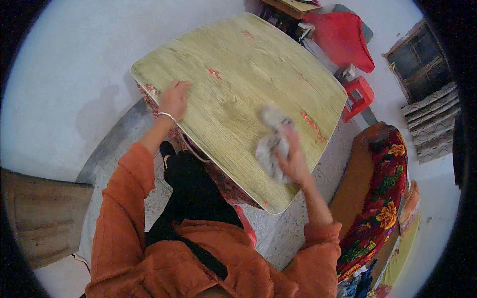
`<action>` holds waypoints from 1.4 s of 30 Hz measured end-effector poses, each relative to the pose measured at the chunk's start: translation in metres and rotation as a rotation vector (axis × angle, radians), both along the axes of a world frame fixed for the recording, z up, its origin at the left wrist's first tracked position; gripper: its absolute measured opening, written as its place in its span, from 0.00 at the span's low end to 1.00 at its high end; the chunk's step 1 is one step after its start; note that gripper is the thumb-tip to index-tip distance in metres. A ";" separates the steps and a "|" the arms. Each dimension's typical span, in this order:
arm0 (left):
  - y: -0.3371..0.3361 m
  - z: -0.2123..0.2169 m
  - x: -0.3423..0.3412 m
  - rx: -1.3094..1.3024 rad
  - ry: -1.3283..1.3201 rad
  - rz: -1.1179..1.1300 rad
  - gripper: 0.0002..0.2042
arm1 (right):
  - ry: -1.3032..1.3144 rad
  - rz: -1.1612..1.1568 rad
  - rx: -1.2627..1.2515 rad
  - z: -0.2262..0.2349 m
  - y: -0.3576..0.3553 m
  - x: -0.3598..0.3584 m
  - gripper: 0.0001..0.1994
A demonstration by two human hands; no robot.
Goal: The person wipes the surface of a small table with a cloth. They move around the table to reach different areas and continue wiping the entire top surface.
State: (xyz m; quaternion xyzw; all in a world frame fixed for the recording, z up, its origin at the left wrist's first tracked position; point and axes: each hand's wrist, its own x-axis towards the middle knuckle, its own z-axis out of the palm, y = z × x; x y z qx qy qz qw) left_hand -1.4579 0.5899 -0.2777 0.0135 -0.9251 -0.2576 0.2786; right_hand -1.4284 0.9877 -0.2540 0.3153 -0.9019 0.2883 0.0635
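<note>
A light wood-patterned table (258, 69) with rounded corners and small red printed patches fills the middle of the view. My left hand (175, 101) rests on its near left edge, fingers stretched over the top and holding nothing. Over the right part of the tabletop, my right hand (295, 158) presses on a crumpled greyish-white cloth (268, 154). The cloth spreads out to the left of and beyond the fingers, slightly blurred by motion. Part of my right fingers is smeared too.
At the far right stand a red plastic stool (358, 97) and a red-covered seat (343, 39). A sofa with a flowered red cover (385, 198) is along the right. A wooden cabinet (44, 213) stands at the lower left. White wall borders the left side.
</note>
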 end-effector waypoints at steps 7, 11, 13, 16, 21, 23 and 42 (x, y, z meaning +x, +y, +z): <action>-0.002 -0.009 -0.012 -0.010 0.095 -0.040 0.13 | 0.125 -0.258 -0.002 -0.024 -0.065 -0.125 0.36; -0.006 -0.003 -0.007 0.044 0.014 -0.025 0.15 | 0.054 0.132 -0.069 -0.013 -0.129 -0.055 0.35; -0.007 -0.003 -0.005 0.042 0.034 -0.038 0.14 | 0.055 0.317 0.004 -0.003 -0.118 -0.012 0.33; -0.007 -0.007 -0.001 0.021 0.062 -0.039 0.14 | -0.045 0.397 0.100 0.020 -0.073 0.038 0.28; -0.002 -0.002 0.002 -0.033 0.059 -0.004 0.14 | -0.002 -0.017 0.046 0.001 -0.015 -0.006 0.33; 0.001 0.004 0.002 -0.023 0.083 -0.010 0.14 | 0.062 -0.183 -0.049 -0.010 -0.017 -0.052 0.32; 0.064 0.009 0.019 0.113 -0.119 -0.308 0.15 | -0.459 -0.275 -0.936 0.013 -0.083 -0.060 0.19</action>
